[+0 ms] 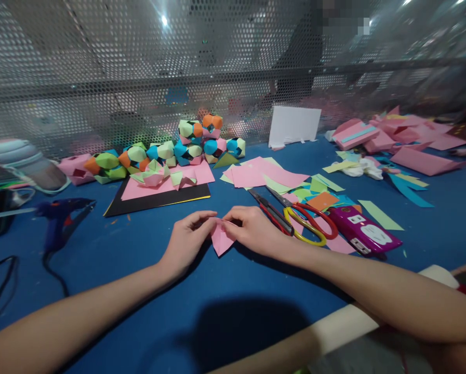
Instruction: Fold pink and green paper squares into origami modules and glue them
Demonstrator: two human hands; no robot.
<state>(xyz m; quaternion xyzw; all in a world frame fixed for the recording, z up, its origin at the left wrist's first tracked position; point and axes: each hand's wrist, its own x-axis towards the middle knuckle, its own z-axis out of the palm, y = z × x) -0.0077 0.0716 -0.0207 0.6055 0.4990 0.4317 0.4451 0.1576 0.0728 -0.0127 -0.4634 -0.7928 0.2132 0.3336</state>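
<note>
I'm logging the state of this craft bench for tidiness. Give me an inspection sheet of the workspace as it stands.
Surface: blue cloth-covered table, paper scraps scattered on it.
Job's things: small folded pink paper piece, pinched between both hands.
Clutter: red-and-yellow-handled scissors; loose pink and green paper sheets; pile of multicoloured folded paper balls; black card; magenta power strip; white card.
Grips: left hand and right hand both closed on the paper piece.
Cables: black cord trailing from blue glue gun.
Surroundings: perforated metal mesh wall behind the table.
</note>
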